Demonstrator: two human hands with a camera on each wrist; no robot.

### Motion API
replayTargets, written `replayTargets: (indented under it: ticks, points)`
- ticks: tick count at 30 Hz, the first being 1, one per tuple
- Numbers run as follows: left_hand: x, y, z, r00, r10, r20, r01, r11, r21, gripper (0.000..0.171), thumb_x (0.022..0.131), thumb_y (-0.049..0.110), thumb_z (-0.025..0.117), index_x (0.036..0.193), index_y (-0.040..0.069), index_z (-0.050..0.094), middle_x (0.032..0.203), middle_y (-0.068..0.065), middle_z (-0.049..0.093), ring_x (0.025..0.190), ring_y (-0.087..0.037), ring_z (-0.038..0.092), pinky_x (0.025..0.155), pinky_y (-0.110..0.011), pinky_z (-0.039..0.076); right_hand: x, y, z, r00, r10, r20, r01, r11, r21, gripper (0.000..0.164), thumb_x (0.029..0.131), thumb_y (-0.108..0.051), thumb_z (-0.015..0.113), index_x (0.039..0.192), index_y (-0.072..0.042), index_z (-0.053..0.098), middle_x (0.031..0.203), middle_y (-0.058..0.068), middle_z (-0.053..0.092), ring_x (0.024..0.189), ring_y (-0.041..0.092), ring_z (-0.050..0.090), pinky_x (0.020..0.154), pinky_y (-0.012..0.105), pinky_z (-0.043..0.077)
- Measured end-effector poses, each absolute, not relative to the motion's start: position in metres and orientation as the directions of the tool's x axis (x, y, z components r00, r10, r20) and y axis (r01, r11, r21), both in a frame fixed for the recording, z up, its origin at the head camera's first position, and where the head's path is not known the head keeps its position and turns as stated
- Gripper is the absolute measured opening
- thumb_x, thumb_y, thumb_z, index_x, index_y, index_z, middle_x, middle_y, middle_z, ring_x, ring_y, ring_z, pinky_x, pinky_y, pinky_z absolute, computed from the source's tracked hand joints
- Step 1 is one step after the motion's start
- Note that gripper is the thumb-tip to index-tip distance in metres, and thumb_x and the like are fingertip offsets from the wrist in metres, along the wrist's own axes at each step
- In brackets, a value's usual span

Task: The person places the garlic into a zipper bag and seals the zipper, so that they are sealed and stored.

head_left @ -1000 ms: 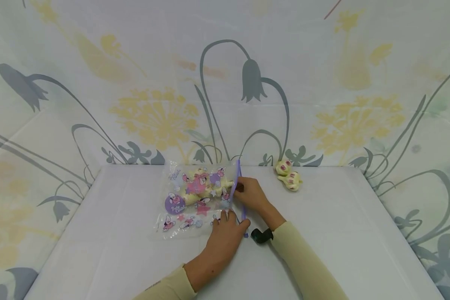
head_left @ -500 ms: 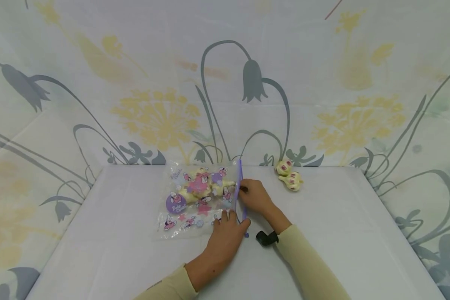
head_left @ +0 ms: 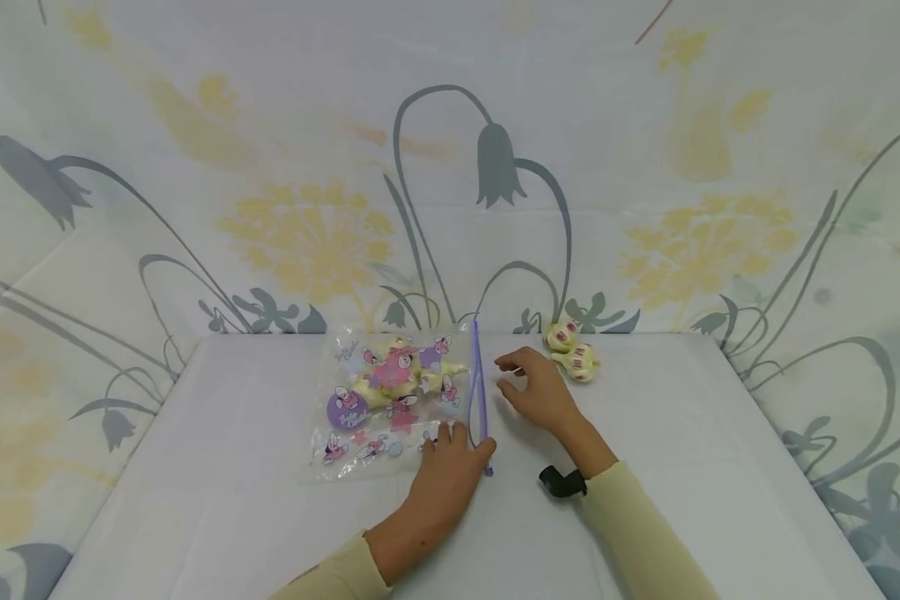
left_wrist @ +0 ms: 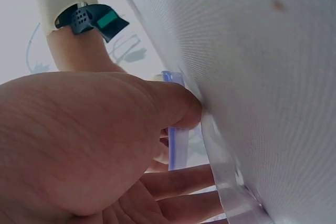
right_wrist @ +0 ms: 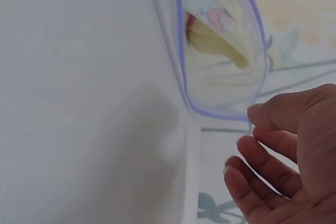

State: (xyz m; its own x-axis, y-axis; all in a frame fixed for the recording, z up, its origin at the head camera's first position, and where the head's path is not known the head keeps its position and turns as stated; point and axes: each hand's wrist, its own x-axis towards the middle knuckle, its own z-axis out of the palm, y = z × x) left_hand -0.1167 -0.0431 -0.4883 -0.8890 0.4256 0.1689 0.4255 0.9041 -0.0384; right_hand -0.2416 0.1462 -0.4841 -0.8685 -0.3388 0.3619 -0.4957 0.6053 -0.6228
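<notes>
A clear zip bag [head_left: 345, 454] printed with pink and purple cartoon figures lies flat, its purple-edged mouth facing right. Several pale garlic bulbs [head_left: 450, 368] show through the plastic; the right wrist view looks through the gaping mouth at one garlic bulb [right_wrist: 212, 43] inside. My left hand [head_left: 448, 479] rests on the bag's near right corner, fingers extended and pressing it to the table. Just right of the mouth, my right hand [head_left: 542, 390] holds nothing, its fingers loosely bent. Two more garlic bulbs [head_left: 580, 362] with reddish-purple marks lie touching each other beyond it.
A white cloth covers the table [head_left: 217, 517]. Behind it rises a flower-printed curtain [head_left: 315, 150], close to the bag's far edge and the two loose bulbs. A black wrist camera [head_left: 561, 482] sits at the right wrist.
My right hand has come out of the bag's mouth and moved right, its fingers now parted. The bulbs inside shifted slightly. My left hand stays on the corner of the bag.
</notes>
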Motion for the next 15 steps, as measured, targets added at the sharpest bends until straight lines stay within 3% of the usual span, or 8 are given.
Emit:
replayTargets:
  ticks: [15]
  points:
    - [-0.117,-0.044,-0.49,-0.883,0.428,0.191,0.43,0.902,-0.037,0.032,0.097,0.009,0.075,0.125,0.022,0.065,0.124,-0.024,0.065,0.117,-0.045,0.068,0.085,-0.056,0.061,-0.249,0.191,-0.468,-0.87,-0.176,0.461,-0.445,0.682,-0.58,0.045,0.083,-0.002,0.086,0.125,0.004,0.069,0.131,0.022,0.061,0.132,0.044,0.049,0.115,0.059,0.037]
